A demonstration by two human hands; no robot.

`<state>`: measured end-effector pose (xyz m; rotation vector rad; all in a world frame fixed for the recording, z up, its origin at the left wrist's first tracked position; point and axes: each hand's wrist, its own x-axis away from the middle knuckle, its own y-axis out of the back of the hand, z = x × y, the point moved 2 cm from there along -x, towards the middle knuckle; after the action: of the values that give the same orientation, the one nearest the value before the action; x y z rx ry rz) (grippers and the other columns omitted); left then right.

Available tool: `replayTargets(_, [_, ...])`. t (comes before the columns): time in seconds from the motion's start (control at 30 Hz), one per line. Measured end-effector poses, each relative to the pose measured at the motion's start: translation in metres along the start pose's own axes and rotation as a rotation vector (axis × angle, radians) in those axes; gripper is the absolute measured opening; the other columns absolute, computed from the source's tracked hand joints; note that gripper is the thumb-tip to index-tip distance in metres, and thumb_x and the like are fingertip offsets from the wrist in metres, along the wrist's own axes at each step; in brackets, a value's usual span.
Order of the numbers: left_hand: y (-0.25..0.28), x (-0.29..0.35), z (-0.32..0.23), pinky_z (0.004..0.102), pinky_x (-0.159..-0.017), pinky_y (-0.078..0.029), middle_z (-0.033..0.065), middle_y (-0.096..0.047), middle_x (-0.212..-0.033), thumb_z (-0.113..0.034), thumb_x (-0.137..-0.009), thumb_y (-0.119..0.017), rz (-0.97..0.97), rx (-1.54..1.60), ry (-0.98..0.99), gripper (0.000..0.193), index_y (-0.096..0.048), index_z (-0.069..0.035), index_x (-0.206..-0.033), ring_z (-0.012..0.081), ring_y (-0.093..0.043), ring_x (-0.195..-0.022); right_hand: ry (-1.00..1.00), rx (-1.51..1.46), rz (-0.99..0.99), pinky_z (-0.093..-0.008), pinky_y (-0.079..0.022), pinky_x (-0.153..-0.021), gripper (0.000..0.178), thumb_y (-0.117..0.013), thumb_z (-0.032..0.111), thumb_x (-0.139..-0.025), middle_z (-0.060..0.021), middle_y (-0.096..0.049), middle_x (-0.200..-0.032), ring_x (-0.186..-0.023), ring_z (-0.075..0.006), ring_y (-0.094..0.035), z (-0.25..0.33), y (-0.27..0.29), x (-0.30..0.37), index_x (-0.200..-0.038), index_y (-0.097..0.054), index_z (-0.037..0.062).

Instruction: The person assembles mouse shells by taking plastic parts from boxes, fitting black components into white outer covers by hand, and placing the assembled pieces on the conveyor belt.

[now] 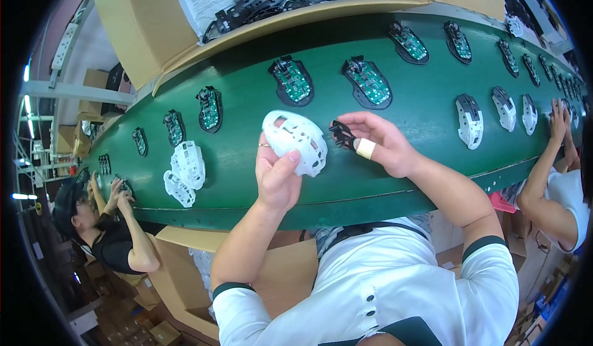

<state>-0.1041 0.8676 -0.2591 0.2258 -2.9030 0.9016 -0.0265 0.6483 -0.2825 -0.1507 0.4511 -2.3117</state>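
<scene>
My left hand [276,174] holds a white perforated plastic shell [296,141] up over the green conveyor belt [247,133], thumb on its lower edge. My right hand [378,141], with a strip of tape on the thumb, pinches a small black plastic part [343,135] just right of the shell. The two pieces are close together but I cannot tell whether they touch.
Green circuit boards on black bases [369,82] lie in a row along the belt, with white shells [184,171] at the left and others [471,121] at the right. A cardboard box of black parts [259,3] stands behind. Other workers sit at left [114,235] and right [559,179].
</scene>
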Motion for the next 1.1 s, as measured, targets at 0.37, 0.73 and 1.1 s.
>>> replayTargets(0.37, [-0.003,0.008,-0.006,0.0551,-0.120,-0.036,0.0138,-0.050,-0.136,0.008,-0.065,-0.049,0.130,-0.024,-0.250,0.075,-0.041,-0.013,-0.137,0.0394,-0.048,-0.139,-0.289,-0.295,0.048,-0.0399,-0.049,-0.110,0.051,-0.056,0.028,-0.106,-0.0089,-0.057,-0.140,-0.128,-0.0195,-0.059,-0.002,-0.017,0.002,-0.150,-0.045,0.0042])
replayTargets(0.73, [-0.007,0.010,-0.002,0.0548,-0.122,-0.033,0.0240,-0.046,-0.146,0.012,-0.063,-0.044,0.162,-0.062,-0.277,0.070,-0.044,-0.013,-0.128,0.0401,-0.046,-0.141,-0.244,-0.176,0.061,-0.0357,-0.047,-0.109,0.051,-0.062,0.017,-0.104,-0.0108,-0.058,-0.137,-0.128,-0.0170,-0.056,-0.014,-0.031,-0.003,-0.148,-0.043,-0.0004])
replayTargets(1.1, [-0.019,0.022,0.010,0.0519,-0.114,-0.041,0.0237,-0.044,-0.145,-0.005,-0.086,-0.068,0.372,-0.103,-0.216,0.048,-0.043,-0.013,-0.126,0.0359,-0.049,-0.138,-0.338,-0.296,0.110,-0.0325,-0.052,-0.103,0.062,-0.082,0.011,-0.090,-0.0152,-0.066,-0.128,-0.118,-0.0181,-0.064,-0.007,-0.039,-0.004,-0.139,-0.050,-0.0108])
